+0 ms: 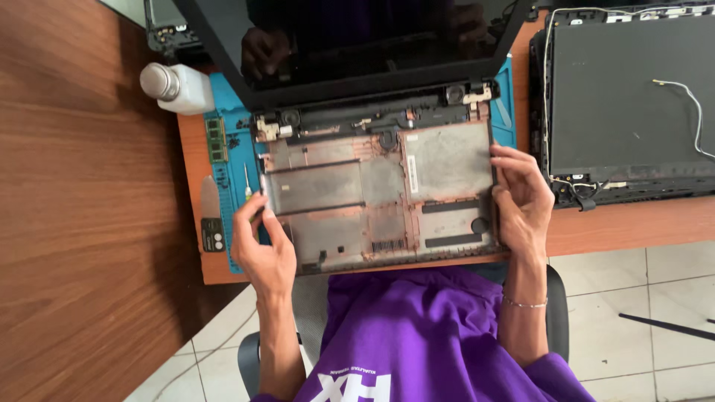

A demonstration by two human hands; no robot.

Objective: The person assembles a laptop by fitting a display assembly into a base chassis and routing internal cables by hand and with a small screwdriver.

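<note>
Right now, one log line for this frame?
left hand: grips laptop base left edge | right hand: grips right edge | screen: open | white bottle: on blue mat

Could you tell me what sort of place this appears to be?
Probably an electronics repair bench. An opened laptop base, gripped at its sides by the left hand and right hand, lies on a blue repair mat; a second dismantled laptop and a small screwdriver lie nearby.

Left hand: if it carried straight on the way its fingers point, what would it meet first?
The left hand points up along the laptop base left edge; likely first the left hinge bracket, though depth is unclear.
</note>
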